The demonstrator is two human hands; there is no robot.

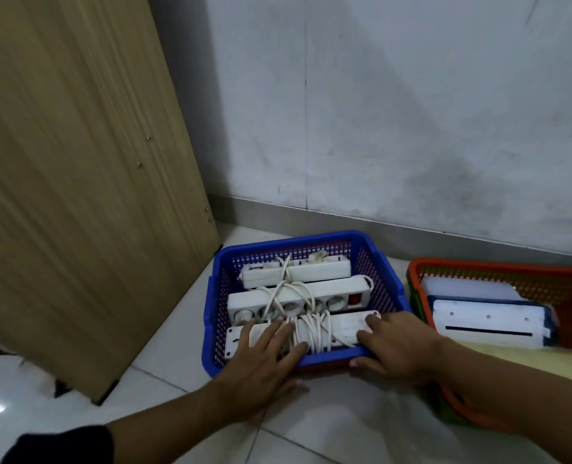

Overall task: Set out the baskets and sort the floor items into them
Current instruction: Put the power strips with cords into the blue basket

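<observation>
A: What is on the floor point(328, 426)?

B: A blue basket point(211, 296) sits on the white tiles, near the wall point(411, 112); a wood board point(77, 162) leans just to its left; an orange basket point(498, 267) sits to its right, close but apart.

A: What is in the blue one?

B: Three white power strips lie side by side, each with its cord wound round it; the far strip point(311, 271) is by the back wall of the basket; the middle strip point(311, 296) has a red switch point(354, 299); the near strip point(341, 326) lies along the front rim.

A: And the hands?

B: Both reach over the front rim; the left hand point(264, 360) lies flat and spread on the near strip, fingers open, gripping nothing that I can see; the right hand point(398, 346) rests on the strip's right end, its thumb under the front rim; it looks loosely curled, but I cannot tell if it truly grips.

A: What is in the orange basket?

B: A white box with blue edges point(488, 324) and something flat and white point(468, 288) behind it; the picture is too blurry to say more.
</observation>
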